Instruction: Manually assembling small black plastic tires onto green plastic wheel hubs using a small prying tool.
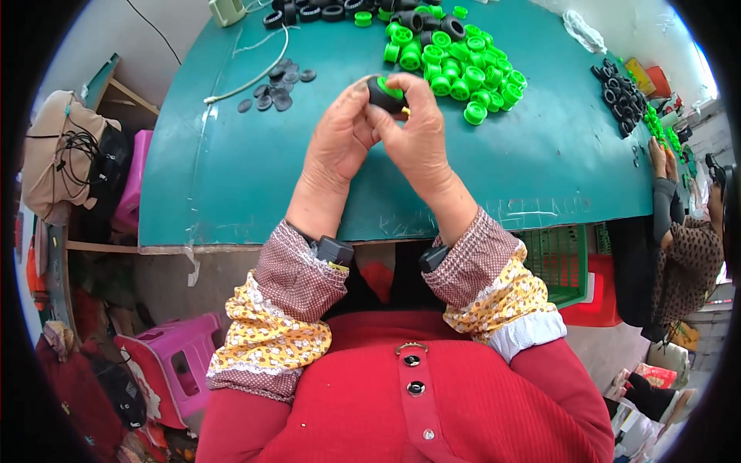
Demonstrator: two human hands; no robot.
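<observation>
**Small wheel pinched above the desk**

Fingers (378,99) of both hands pinch a black tyre with green hub (386,94) over the green desk (231,177). Loose green hubs (455,65) lie at one o'clock. A slipping grip could drop it.

Teal-covered counter (231,177) fills the upper centre of the frame, its front edge bare and worn. Pale wall (116,38) at upper left. Pink plastic stool (174,363) stands on the floor at lower left; a green plastic crate (559,262) sits beneath the counter at right. Even daylight throughout.
</observation>
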